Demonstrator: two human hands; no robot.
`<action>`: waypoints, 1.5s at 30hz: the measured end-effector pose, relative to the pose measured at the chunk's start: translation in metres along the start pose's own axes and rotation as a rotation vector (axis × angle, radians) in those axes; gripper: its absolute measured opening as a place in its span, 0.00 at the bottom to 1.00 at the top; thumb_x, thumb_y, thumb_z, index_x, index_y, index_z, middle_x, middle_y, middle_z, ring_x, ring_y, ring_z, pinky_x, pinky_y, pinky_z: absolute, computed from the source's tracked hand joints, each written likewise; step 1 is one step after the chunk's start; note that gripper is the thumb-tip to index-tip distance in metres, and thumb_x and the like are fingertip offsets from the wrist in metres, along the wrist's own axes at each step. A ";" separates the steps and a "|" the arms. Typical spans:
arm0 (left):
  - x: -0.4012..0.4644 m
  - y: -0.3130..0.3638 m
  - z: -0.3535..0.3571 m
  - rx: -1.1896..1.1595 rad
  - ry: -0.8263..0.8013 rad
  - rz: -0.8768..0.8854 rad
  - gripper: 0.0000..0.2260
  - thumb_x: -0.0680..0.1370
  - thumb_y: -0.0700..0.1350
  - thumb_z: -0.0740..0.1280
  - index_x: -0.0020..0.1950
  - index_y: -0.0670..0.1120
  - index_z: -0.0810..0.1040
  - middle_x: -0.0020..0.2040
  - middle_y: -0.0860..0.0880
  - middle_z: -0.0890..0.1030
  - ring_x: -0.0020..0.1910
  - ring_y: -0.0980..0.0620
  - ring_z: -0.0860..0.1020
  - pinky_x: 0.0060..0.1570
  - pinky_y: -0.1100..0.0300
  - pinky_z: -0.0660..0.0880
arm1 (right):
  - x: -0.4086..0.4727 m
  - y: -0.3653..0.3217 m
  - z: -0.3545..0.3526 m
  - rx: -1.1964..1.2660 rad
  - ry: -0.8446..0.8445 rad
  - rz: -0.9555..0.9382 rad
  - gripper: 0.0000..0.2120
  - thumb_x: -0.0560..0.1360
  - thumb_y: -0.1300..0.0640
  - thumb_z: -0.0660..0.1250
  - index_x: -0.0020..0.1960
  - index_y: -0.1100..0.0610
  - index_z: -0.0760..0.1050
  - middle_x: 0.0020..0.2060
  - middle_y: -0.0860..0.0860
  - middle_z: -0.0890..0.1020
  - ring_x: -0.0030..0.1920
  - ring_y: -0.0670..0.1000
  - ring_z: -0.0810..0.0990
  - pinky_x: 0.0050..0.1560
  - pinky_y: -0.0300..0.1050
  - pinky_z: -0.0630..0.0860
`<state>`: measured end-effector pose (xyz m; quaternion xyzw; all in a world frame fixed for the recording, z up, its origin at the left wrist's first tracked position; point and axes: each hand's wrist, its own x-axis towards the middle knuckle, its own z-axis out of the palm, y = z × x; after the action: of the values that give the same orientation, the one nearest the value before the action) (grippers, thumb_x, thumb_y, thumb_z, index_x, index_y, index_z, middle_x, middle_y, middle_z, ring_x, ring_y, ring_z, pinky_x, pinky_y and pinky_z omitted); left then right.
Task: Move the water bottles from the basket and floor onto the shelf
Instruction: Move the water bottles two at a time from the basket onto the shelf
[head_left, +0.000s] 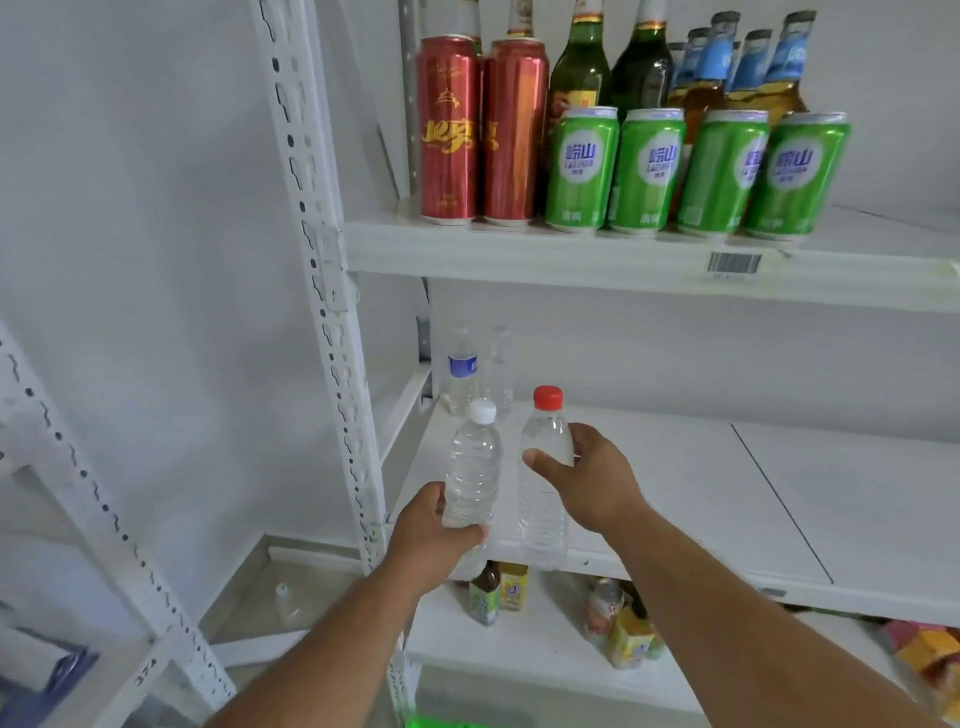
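My left hand (431, 535) grips the lower part of a clear water bottle with a white cap (474, 467), held upright. My right hand (587, 478) holds a taller clear water bottle with a red cap (543, 499) around its upper half. Both bottles hang over the front left edge of the white middle shelf (701, 493). At the back left corner of that shelf stand two water bottles, one with a blue label (461, 371) and a plain clear one (500, 369).
The upper shelf (519, 254) carries red cans (480, 130), several green cans (696, 171) and glass bottles. The lower shelf (535, 639) holds small drink bottles and cans. A perforated white upright (322, 291) stands left of the hands; another rack is at far left.
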<state>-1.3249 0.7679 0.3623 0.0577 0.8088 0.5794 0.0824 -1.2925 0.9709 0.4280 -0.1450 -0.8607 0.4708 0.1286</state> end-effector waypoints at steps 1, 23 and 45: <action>0.014 -0.002 -0.002 0.002 -0.002 0.004 0.19 0.67 0.47 0.77 0.55 0.56 0.75 0.49 0.59 0.81 0.46 0.64 0.79 0.37 0.70 0.71 | 0.012 -0.002 0.006 -0.001 0.003 0.004 0.19 0.71 0.39 0.72 0.57 0.44 0.71 0.44 0.37 0.79 0.43 0.39 0.78 0.35 0.33 0.69; 0.233 -0.027 0.019 -0.022 0.109 -0.046 0.17 0.66 0.48 0.78 0.49 0.59 0.76 0.47 0.58 0.82 0.48 0.59 0.80 0.45 0.62 0.77 | 0.225 0.026 0.079 -0.020 -0.013 0.048 0.17 0.70 0.40 0.74 0.54 0.43 0.72 0.42 0.36 0.78 0.45 0.43 0.79 0.44 0.41 0.74; 0.350 -0.060 0.043 0.007 0.189 0.012 0.17 0.66 0.40 0.78 0.42 0.59 0.75 0.40 0.61 0.80 0.38 0.74 0.76 0.31 0.77 0.69 | 0.305 0.061 0.128 0.059 -0.031 0.064 0.25 0.72 0.47 0.74 0.67 0.49 0.72 0.52 0.42 0.76 0.58 0.51 0.78 0.60 0.48 0.74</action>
<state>-1.6589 0.8544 0.2685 0.0080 0.8146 0.5799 0.0019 -1.6129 1.0162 0.3355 -0.1613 -0.8432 0.5021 0.1043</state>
